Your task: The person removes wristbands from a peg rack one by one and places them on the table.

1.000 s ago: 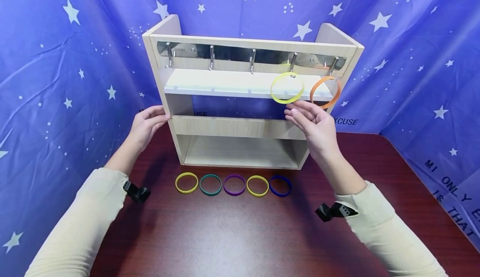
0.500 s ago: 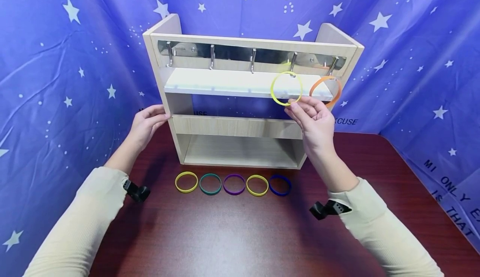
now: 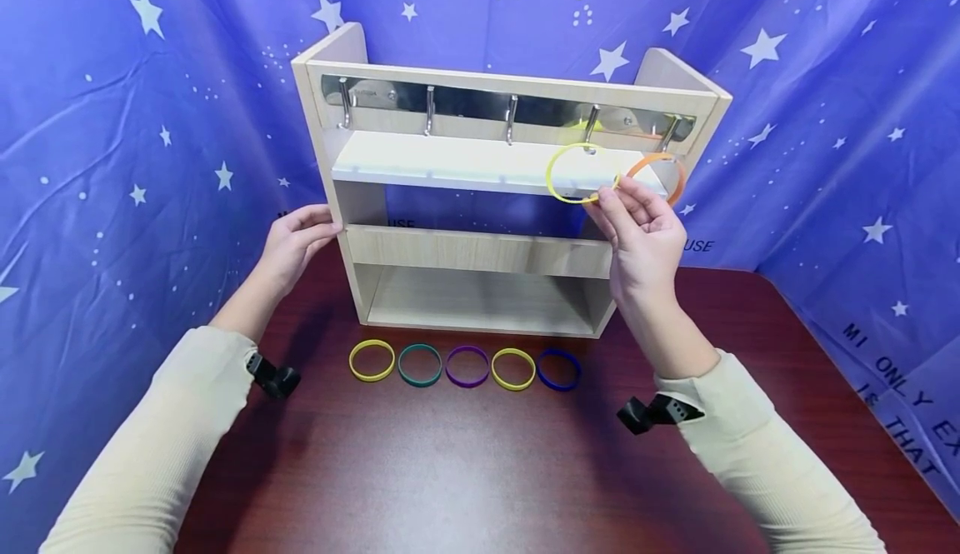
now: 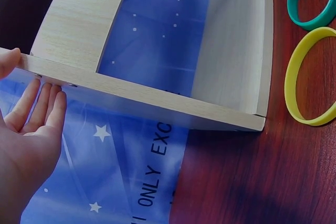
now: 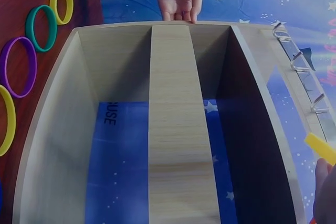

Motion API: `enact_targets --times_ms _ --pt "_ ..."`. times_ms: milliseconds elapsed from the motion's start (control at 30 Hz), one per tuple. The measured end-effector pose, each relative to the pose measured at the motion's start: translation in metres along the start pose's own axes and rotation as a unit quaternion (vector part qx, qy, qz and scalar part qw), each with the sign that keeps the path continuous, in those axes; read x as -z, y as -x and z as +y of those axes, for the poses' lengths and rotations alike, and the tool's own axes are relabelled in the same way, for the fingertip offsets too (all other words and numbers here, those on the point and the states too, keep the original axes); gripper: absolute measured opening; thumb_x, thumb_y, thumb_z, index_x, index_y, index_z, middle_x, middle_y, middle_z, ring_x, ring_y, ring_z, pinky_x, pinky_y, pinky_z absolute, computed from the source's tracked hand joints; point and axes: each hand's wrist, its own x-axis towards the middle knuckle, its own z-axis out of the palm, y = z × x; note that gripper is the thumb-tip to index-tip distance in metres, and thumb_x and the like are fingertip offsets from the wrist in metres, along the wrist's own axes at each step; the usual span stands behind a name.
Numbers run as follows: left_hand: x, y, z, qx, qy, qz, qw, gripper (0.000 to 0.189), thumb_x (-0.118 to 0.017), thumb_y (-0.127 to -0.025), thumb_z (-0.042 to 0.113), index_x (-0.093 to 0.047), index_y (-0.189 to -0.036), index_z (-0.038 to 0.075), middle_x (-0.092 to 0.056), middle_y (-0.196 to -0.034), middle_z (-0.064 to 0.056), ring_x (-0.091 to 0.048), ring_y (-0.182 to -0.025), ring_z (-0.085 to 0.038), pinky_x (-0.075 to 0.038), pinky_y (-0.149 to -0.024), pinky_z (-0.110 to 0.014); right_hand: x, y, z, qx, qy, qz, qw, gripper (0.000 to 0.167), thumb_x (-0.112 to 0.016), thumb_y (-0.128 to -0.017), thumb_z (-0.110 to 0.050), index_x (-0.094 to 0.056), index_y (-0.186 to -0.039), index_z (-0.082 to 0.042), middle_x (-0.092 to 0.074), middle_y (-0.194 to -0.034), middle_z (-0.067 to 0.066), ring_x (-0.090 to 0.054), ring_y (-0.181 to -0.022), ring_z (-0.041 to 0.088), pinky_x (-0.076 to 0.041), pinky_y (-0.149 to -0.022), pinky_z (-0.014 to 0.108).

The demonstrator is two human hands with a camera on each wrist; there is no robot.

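Observation:
My right hand [image 3: 647,242] pinches the lower right of a yellow silicone wristband [image 3: 551,183] between thumb and fingers. That band's top lies at the tip of the fourth hook [image 3: 592,125]; whether it is looped over it, I cannot tell. On the rightmost hook [image 3: 670,131] hangs an orange wristband [image 3: 681,177], partly covered by my fingers. At the left side of the wooden shelf unit [image 3: 480,252], my left hand [image 3: 288,242] rests against the side panel [image 4: 142,94]. In the left wrist view its fingers touch the outer face and its thumb lies on the front edge.
Along the shelf's front lie wristbands in a row: yellow [image 3: 351,362], teal [image 3: 400,366], purple [image 3: 447,368], yellow [image 3: 493,371] and blue [image 3: 540,371]. A metal hook rail [image 3: 468,104] crosses the shelf's top. Behind stands a starry blue curtain [image 3: 480,4].
My right thumb and fingers have closed on the hanging yellow wristband and drawn its lower right side slightly rightward. My left hand stays at the side panel.

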Motion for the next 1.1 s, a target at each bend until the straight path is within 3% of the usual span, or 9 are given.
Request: enact_targets --times_ms 333,533,700,867,967,1100 --pt "0.000 -0.001 0.000 0.003 -0.006 0.002 1.0000 0.027 -0.055 -0.089 -0.007 -0.067 -0.092 0.016 -0.068 -0.087 0.007 -0.065 -0.082 -0.002 -0.054 -0.080 -0.012 -0.005 -0.001 -0.007 0.013 -0.012 -0.029 0.9994 0.020 -0.065 -0.079 0.017 -0.068 -0.091 0.002 -0.069 -0.073 0.008 -0.071 -0.069 0.016 -0.061 -0.070 0.031" --pt "-0.001 0.000 0.001 0.006 -0.008 0.004 0.9999 0.027 -0.055 -0.089 -0.007 -0.067 -0.092 0.017 -0.067 -0.087 0.008 -0.065 -0.082 -0.002 -0.054 -0.080 -0.012 -0.001 0.003 -0.007 -0.004 -0.017 -0.058 0.9981 0.021 -0.064 -0.080 0.018 -0.067 -0.091 0.001 -0.070 -0.075 0.008 -0.071 -0.070 0.016 -0.062 -0.069 0.030" --pt "0.000 0.001 0.002 0.007 -0.006 0.006 0.9999 0.027 -0.055 -0.090 -0.007 -0.067 -0.092 0.017 -0.068 -0.087 0.008 -0.065 -0.082 -0.002 -0.054 -0.079 -0.011 0.007 0.007 -0.005 -0.038 -0.004 -0.087 0.9955 0.022 -0.061 -0.082 0.018 -0.068 -0.091 0.000 -0.071 -0.076 0.008 -0.071 -0.071 0.016 -0.061 -0.071 0.029" --pt "0.000 0.002 0.001 0.006 -0.005 0.002 1.0000 0.026 -0.055 -0.090 -0.006 -0.067 -0.094 0.017 -0.068 -0.088 0.007 -0.065 -0.082 -0.002 -0.054 -0.079 -0.011 0.019 0.014 0.003 -0.074 0.052 -0.118 0.9888 0.022 -0.059 -0.086 0.015 -0.069 -0.093 -0.004 -0.073 -0.078 0.005 -0.072 -0.072 0.015 -0.061 -0.073 0.028" --pt "-0.001 0.002 0.001 0.007 -0.004 0.001 1.0000 0.026 -0.055 -0.090 -0.006 -0.068 -0.094 0.017 -0.069 -0.089 0.007 -0.065 -0.083 -0.002 -0.054 -0.080 -0.012 0.031 0.020 0.013 -0.112 0.088 -0.140 0.9799 0.023 -0.059 -0.087 0.012 -0.070 -0.094 -0.007 -0.074 -0.079 0.003 -0.072 -0.072 0.013 -0.061 -0.074 0.026" --pt "-0.001 0.001 0.001 0.009 -0.006 0.001 0.9999 0.025 -0.056 -0.090 -0.005 -0.068 -0.094 0.017 -0.068 -0.089 0.007 -0.065 -0.083 -0.002 -0.053 -0.080 -0.012 0.048 0.030 0.027 -0.191 0.118 -0.154 0.9623 0.024 -0.059 -0.089 0.009 -0.070 -0.094 -0.011 -0.074 -0.081 -0.001 -0.072 -0.075 0.010 -0.060 -0.079 0.024"
